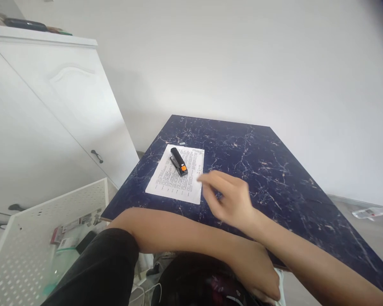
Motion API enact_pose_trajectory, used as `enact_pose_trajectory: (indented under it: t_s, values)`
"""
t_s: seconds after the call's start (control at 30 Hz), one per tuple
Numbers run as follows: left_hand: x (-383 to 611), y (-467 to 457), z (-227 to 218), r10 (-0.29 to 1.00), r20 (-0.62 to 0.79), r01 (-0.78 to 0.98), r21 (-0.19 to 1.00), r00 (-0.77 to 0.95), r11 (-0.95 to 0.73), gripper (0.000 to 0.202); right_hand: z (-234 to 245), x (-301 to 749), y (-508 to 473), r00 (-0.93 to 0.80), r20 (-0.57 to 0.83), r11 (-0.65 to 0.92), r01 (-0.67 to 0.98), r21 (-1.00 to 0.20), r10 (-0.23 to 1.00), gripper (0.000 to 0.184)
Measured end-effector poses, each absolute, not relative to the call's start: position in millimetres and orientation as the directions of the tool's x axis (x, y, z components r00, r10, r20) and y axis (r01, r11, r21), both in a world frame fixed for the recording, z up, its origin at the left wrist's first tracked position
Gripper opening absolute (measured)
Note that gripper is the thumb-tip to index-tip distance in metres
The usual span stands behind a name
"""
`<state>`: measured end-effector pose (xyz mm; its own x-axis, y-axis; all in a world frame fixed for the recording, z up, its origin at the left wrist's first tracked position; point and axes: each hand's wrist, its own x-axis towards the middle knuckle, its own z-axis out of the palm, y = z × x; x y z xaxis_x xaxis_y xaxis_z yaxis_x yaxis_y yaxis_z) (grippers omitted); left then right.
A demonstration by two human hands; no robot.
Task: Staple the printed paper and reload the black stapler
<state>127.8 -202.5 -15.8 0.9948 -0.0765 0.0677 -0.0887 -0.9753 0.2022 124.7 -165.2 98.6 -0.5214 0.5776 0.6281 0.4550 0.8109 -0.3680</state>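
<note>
A black stapler (178,162) with an orange patch lies on a printed sheet of paper (174,193), which rests on the dark blue marbled table (239,148). My right hand (228,197) is over the table at the sheet's right edge, to the right of the stapler. Its fingers are curled together in a pinch, slightly blurred; anything between the fingertips is too small to make out. My left arm crosses low in front of me. My left hand (263,270) is near the table's front edge by my right forearm, its fingers hidden.
A small pale strip (182,143) lies just beyond the sheet. On the left stand a white cabinet (60,93) with dark handles and a white perforated bin (25,242) with boxes inside. A wall rises behind the table. A clear plastic package (373,212) is on the floor at right.
</note>
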Motion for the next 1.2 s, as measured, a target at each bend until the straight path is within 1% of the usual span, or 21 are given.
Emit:
enact_pose_trajectory:
  t_s: [0.07, 0.1, 0.17, 0.23, 0.3, 0.37, 0.47, 0.53, 0.7, 0.83, 0.93, 1.07, 1.2]
  values:
    - [126.8, -200.6, -16.6, -0.266, 0.106, -0.285, 0.292, 0.958, -0.913, 0.023, 87.1, 107.1, -136.9, -0.489, 0.521, 0.713, 0.525, -0.464, 0.699, 0.024]
    - [126.5, -200.3, -17.6, -0.309, 0.126, -0.334, 0.324, 0.943, -0.885, 0.025, 80.2, 97.1, -123.7, -0.48, 0.444, 0.654, 0.57, -0.498, 0.757, 0.027]
    - [127.4, -200.2, -20.7, -0.294, 0.139, -0.324, 0.352, 0.946, -0.878, 0.027, 65.6, 75.8, -100.2, -0.478, 0.334, 0.582, 0.634, -0.509, 0.813, 0.04]
    - [130.4, -200.1, -24.4, -0.313, 0.127, -0.338, 0.361, 0.941, -0.869, 0.027, 52.1, 54.3, -80.8, -0.479, 0.257, 0.536, 0.649, -0.54, 0.839, 0.054]
    - [134.0, -199.3, -27.2, -0.376, 0.118, -0.393, 0.364, 0.919, -0.845, 0.028, 41.2, 34.9, -64.6, -0.478, 0.206, 0.498, 0.635, -0.591, 0.854, 0.065]
    - [136.0, -198.2, -27.9, -0.42, 0.124, -0.436, 0.35, 0.899, -0.829, 0.029, 33.3, 19.9, -51.6, -0.47, 0.194, 0.478, 0.617, -0.626, 0.861, 0.071]
    - [134.1, -197.3, -25.0, -0.415, 0.147, -0.44, 0.322, 0.898, -0.838, 0.027, 27.1, 8.0, -39.7, -0.45, 0.191, 0.459, 0.619, -0.638, 0.872, 0.063]
    - [131.4, -197.4, -22.1, -0.417, 0.141, -0.44, 0.322, 0.898, -0.838, 0.027, 26.2, 5.9, -37.0, -0.444, 0.165, 0.439, 0.632, -0.639, 0.881, 0.059]
    - [131.5, -197.1, -21.5, -0.415, 0.096, -0.423, 0.314, 0.905, -0.85, 0.027, 27.5, 10.2, -39.9, -0.434, 0.135, 0.416, 0.66, -0.626, 0.891, 0.062]
    - [137.4, -196.1, -28.6, -0.417, 0.096, -0.424, 0.342, 0.904, -0.839, 0.027, 26.3, 25.4, -46.2, -0.428, 0.132, 0.409, 0.659, -0.631, 0.894, 0.064]
    - [136.5, -197.4, -32.7, -0.392, 0.079, -0.394, 0.339, 0.917, -0.854, 0.028, 26.1, 47.3, -53.2, -0.434, 0.111, 0.401, 0.665, -0.63, 0.894, 0.068]
    - [128.5, -202.0, -35.2, -0.317, 0.135, -0.343, 0.265, 0.939, -0.901, 0.028, 28.0, 85.0, -64.3, -0.428, 0.116, 0.401, 0.673, -0.622, 0.896, 0.066]
    - [122.2, -206.0, -34.5, -0.308, 0.222, -0.353, 0.208, 0.925, -0.912, 0.03, 29.5, 122.3, -77.0, -0.392, 0.123, 0.379, 0.686, -0.621, 0.912, 0.065]
